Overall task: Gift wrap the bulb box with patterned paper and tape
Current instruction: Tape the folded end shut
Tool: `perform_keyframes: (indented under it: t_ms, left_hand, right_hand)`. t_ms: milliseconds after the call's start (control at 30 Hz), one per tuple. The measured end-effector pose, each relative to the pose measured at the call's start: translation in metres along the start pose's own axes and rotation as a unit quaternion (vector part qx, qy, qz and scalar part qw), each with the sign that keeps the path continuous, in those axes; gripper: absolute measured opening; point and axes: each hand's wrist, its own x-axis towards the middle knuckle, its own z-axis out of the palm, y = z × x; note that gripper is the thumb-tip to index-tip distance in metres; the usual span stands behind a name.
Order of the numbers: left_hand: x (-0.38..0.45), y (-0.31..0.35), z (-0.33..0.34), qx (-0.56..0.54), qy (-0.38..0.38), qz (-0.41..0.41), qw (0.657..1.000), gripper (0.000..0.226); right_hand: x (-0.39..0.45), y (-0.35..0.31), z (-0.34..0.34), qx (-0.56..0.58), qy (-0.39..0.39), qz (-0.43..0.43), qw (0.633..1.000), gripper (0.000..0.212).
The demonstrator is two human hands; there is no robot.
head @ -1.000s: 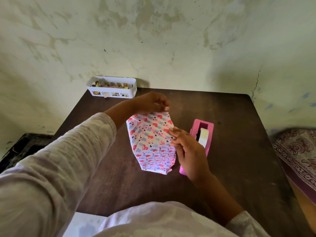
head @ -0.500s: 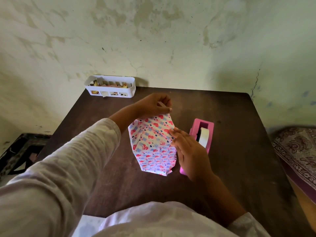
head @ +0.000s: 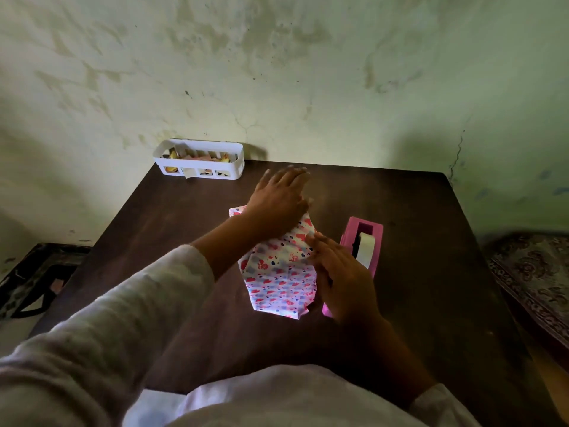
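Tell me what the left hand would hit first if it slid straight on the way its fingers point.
Probably nothing on the dark wooden table; the left hand points at the bare tabletop, then the stained wall. Depth is unclear.

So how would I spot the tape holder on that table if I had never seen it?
Start at the dark brown wooden table against the stained wall. Just right of the heart-patterned wrapped parcel, beside the right hand, sits the pink plastic tape dispenser holding a white roll. It is the only solid pink item; the white slotted basket sits far back by the wall.
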Motion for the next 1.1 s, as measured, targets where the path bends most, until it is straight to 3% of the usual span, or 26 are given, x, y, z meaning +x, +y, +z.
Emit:
perform_keyframes:
  t_ms: [133,267,467,667,800,1100]
  left_hand:
    - [-0.046,-0.006,0.004,0.057,-0.086,0.014,0.995,0.081]
    - [-0.077,-0.017,0.008,0.109,-0.091,0.066,0.988,0.11]
    - [-0.083,-0.017,0.019,0.103,-0.037,0.077,0.991,0.086]
    - [-0.081,-0.021,0.013,0.1,-0.059,0.109,0.987,0.078]
    - [-0.083,-0.017,0.007,0.122,-0.096,0.089,0.984,0.083]
    - [-0.085,-0.013,0.006,0.114,-0.088,0.072,0.987,0.086]
  right_hand:
    - [0.001,-0.003,-0.005,0.019,0.003,0.005,1.0,0.058]
    - [0.0,-0.006,-0.005,0.024,0.005,0.001,1.0,0.057]
    - [-0.001,-0.003,-0.003,0.041,-0.001,0.013,0.999,0.053]
    - [-0.005,0.0,-0.002,0.032,-0.038,-0.003,0.999,0.046]
    - [-0.001,0.0,0.0,0.013,-0.035,-0.02,0.999,0.037]
    - [0.007,-0.002,-0.003,0.024,-0.039,-0.043,0.998,0.031]
